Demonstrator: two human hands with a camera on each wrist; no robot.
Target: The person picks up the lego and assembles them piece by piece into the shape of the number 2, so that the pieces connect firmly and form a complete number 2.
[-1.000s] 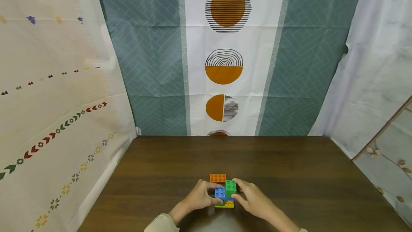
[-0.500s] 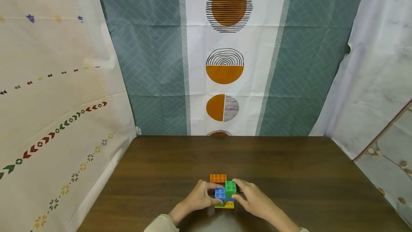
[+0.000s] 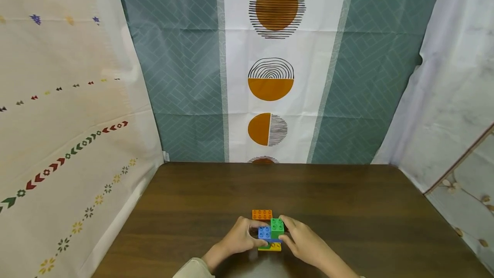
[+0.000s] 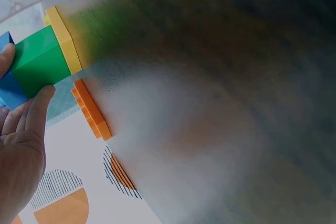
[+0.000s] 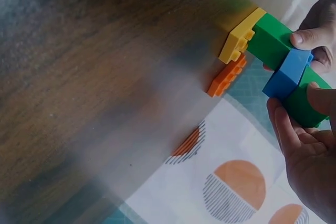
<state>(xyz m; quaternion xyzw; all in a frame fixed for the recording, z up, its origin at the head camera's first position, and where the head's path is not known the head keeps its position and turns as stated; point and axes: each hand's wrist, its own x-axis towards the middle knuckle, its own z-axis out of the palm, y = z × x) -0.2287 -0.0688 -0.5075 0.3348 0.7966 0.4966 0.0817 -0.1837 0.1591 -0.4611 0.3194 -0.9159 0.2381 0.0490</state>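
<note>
A stack of toy building blocks stands on the table in front of me. At its base is a flat yellow block (image 3: 275,247), with a lower green block (image 4: 42,61) on part of it. Across the top of that lies a blue block (image 3: 264,231), bearing an upper green block (image 3: 277,228) on its right end. My left hand (image 3: 241,237) grips the stack from the left, thumb and fingers at the lower green block and its seam with the blue one. From the right, my right hand (image 3: 302,239) pinches the upper green block between thumb and fingers.
Just behind the stack, a flat orange block (image 3: 262,214) lies on the brown wooden table (image 3: 185,209). A patterned curtain (image 3: 270,72) hangs along the table's far edge, and pale cloths flank both sides.
</note>
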